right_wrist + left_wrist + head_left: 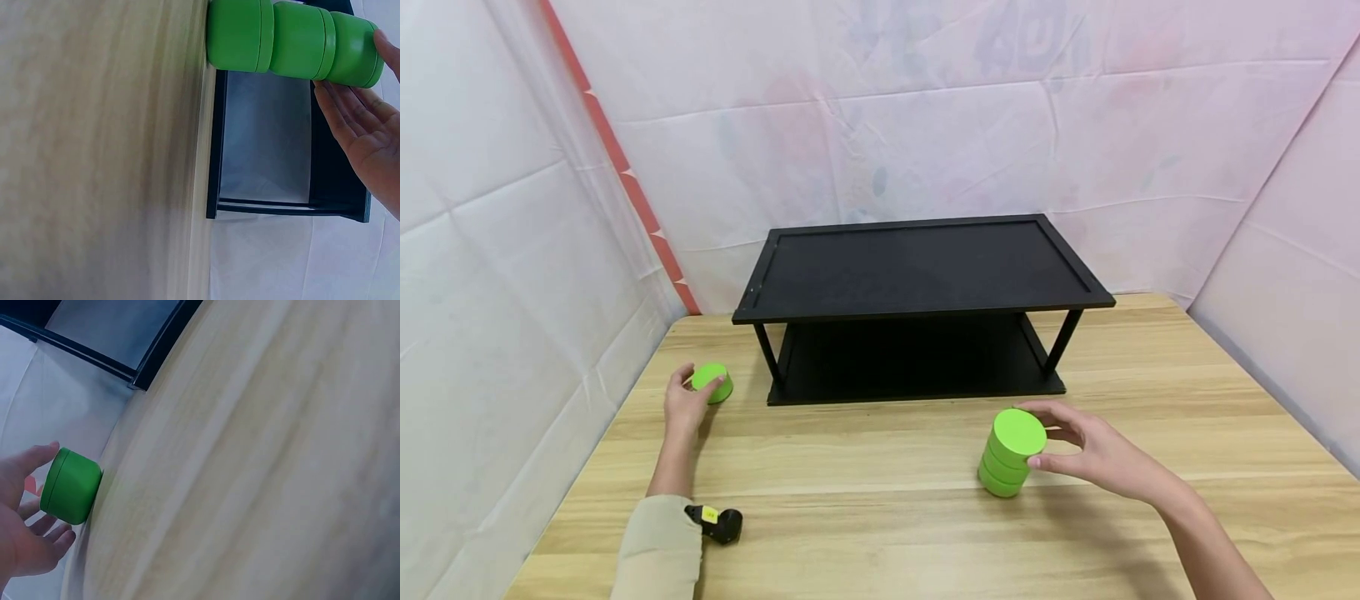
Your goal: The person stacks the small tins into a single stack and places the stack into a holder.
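Observation:
At the table's far left, a round green tin (712, 382) with a lid stands on the wood. My left hand (686, 402) holds it from above, thumb on one side and fingers on the other; the left wrist view shows the thumb tip at the rim of the tin (70, 486). Toward the right, three matching green tins form an upright stack (1011, 454). Thumb and fingers of my right hand (1097, 450) grip the top tin (355, 50) of that stack. The lower two tins (240, 34) carry no fingers.
A black two-tier rack (917, 267) stands at the back middle of the wooden table (850, 483), between the hands. White cloth walls (925, 150) enclose the back and sides. A black strap device (718, 522) sits at the left sleeve's cuff.

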Demonstrator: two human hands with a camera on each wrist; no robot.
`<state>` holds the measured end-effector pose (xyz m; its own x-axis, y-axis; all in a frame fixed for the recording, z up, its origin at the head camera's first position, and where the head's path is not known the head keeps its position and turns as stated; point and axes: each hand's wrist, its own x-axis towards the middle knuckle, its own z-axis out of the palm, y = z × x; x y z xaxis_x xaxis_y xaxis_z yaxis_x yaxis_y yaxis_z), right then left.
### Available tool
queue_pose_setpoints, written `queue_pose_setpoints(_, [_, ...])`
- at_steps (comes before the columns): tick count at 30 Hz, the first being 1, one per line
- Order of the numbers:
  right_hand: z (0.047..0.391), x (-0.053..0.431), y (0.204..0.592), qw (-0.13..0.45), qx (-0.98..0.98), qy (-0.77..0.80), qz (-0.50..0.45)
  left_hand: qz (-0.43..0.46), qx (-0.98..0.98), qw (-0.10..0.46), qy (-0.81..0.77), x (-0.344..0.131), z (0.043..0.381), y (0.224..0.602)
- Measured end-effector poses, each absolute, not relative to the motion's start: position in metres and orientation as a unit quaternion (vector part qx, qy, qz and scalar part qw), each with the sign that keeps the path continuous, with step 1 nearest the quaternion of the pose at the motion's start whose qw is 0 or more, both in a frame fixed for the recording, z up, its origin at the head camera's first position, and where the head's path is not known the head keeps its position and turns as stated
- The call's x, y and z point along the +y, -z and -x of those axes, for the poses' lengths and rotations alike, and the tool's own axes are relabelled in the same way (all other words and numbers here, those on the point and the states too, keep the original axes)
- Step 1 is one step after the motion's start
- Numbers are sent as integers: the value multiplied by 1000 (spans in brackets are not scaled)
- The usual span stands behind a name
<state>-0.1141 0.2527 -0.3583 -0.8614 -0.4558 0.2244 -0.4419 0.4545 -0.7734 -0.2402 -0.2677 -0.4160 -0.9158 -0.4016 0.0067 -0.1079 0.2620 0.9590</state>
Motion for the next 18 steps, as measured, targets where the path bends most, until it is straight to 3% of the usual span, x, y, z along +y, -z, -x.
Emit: queue_pose_setpoints(18, [114,252,357,7,852,451,265,-148,-777,107,603,-269,235,425])
